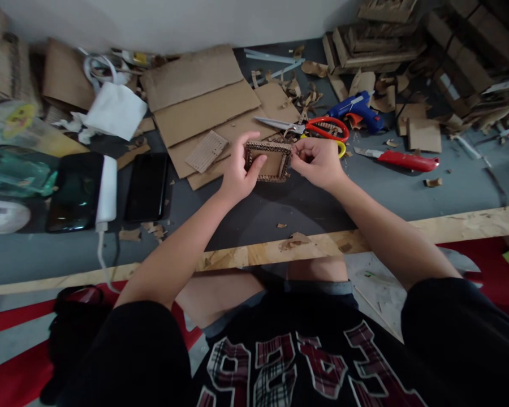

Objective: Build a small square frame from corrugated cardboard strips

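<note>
At the far left of the grey surface (280, 209) we saw two dark phones (146, 186) lying side by side, with a white charger (107, 189) between them, and behind them a crumpled white cloth (114, 110). Flat cardboard sheets (203, 107) were stacked toward the middle, a small ribbed offcut (206, 150) resting on them.

Our left hand (237, 172) came up from below with the forearm angled inward, its fingers (248, 138) curled over the top left corner of the small cardboard frame (268, 161) and the thumb pressed onto its face. The frame was held just above the surface, near the front edge of the sheets. As far as we could judge, it was well along: four corrugated strips already ran round a flat back panel, and what looked left was seating the right-hand edge.

Our right hand (318, 164) mirrored the left, wrist bent inward, fingers closed in a pinch on the frame's right side; whether they also held a loose strip we could not tell.

Just beyond lay the red-handled scissors (311, 127), then a blue glue gun (356, 110), a red utility knife (401, 160), and scattered cardboard scraps (424, 133) to the far right
</note>
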The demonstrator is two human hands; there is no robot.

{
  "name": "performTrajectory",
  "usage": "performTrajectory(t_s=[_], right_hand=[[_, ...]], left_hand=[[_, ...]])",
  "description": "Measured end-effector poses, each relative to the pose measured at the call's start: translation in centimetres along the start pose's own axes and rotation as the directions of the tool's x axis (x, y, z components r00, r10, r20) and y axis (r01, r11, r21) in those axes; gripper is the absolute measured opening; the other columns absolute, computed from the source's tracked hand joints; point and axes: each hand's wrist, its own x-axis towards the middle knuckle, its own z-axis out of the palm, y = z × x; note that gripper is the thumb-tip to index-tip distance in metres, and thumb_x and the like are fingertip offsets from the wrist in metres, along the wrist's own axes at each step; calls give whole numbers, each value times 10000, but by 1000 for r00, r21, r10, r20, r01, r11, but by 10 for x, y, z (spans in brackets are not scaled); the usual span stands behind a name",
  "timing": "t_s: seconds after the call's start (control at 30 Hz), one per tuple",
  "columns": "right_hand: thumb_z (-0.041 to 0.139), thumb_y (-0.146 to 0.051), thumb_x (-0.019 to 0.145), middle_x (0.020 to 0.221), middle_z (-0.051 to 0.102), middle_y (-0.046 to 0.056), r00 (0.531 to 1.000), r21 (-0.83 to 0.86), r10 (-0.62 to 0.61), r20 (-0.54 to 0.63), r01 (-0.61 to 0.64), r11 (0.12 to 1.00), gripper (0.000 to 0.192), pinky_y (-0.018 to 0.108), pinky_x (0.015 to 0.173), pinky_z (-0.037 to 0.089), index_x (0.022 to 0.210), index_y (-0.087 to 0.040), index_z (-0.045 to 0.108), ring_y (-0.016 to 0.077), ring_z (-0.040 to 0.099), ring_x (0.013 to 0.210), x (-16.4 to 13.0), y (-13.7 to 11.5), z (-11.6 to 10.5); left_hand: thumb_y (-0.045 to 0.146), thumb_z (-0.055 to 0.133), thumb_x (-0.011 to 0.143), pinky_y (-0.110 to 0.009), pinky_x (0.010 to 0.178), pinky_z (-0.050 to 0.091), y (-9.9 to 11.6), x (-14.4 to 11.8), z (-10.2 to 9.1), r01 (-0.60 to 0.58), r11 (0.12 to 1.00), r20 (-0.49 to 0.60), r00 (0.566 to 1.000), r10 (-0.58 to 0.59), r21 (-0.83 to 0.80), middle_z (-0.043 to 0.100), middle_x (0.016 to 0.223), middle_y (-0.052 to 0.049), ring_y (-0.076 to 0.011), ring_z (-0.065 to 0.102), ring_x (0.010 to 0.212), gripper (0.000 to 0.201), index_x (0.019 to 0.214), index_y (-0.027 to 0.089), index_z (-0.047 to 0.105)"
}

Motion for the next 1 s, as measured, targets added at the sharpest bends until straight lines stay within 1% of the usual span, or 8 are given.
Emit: performTrajectory(t_s=[0.07, 0.17, 0.27, 0.37, 0.5, 0.6, 0.87, 1.0], right_hand=[[597, -337, 797, 477, 479, -62, 1000, 10, 3, 5, -3, 1000, 167, 224, 448, 318, 705, -202, 567, 58, 402, 428, 0, 0, -1], [613, -392, 808, 488, 491, -60, 999, 71, 10, 36, -12, 997, 217, 215, 430, 323, 716, -208, 546, 59, 430, 426, 0, 1, 0], [626, -458, 821, 502, 496, -60, 998, 181, 6, 56, -16, 983, 269, 214, 408, 343, 748, -215, 537, 62, 450, 409, 1, 3, 3], [594, -552, 864, 521, 511, -55, 999, 254, 33, 38, -41, 966, 338, 228, 398, 385, 806, -221, 555, 69, 456, 389, 1, 4, 5], [491, -666, 916, 478, 489, -57, 1000, 262, 31, -1, -30, 964, 461, 253, 381, 379, 907, -225, 629, 90, 442, 360, 0, 1, 4], [537, -677, 893, 491, 517, -48, 997, 195, -20, -70, 34, 980, 478, 246, 399, 359, 884, -214, 660, 89, 471, 386, -2, -4, 2], [540, -488, 937, 574, 561, -39, 941, -159, -293, -170, 267, 950, 330, 239, 555, 449, 959, -205, 709, 85, 526, 517, -7, -4, 0], [536, -403, 944, 579, 590, -28, 909, -334, -406, -92, 356, 873, 281, 241, 569, 451, 975, -214, 741, 98, 565, 534, -7, 0, -5]], left_hand=[[667, 502, 921, -406, 1046, 513, 0, 1, 2, 77, 995, 18, 997, -76, -70, 578, 1260, -100, -243, 601, 1218, 586, 1326, 246, 452], [683, 520, 905, -299, 742, 599, 1, 1, 6, 238, 949, 78, 971, -227, -208, 606, 1112, -71, -169, 681, 887, 580, 1319, 282, 454], [700, 548, 880, -199, 494, 504, 4, 3, 8, 336, 886, 136, 942, -307, -320, 603, 1027, -50, -67, 588, 585, 593, 1302, 294, 456], [709, 573, 860, -166, 379, 397, 9, 5, 8, 406, 826, 184, 914, -362, -390, 593, 903, -17, -30, 483, 453, 584, 1250, 281, 495], [714, 602, 836, -163, 304, 307, 11, 9, 6, 501, 719, 277, 865, -418, -482, 514, 703, 45, -31, 384, 365, 557, 1164, 267, 543], [688, 622, 837, -166, 293, 286, 9, 11, 5, 515, 669, 297, 857, -421, -536, 467, 650, 66, -34, 371, 349, 529, 1135, 257, 547], [684, 641, 824, -157, 295, 311, 9, 11, 7, 528, 674, 309, 849, -428, -518, 528, 699, 56, -26, 399, 361, 536, 1127, 253, 541], [674, 648, 828, -161, 283, 314, 9, 11, 7, 526, 675, 320, 850, -418, -517, 526, 682, 63, -27, 401, 336, 554, 1159, 246, 533]])
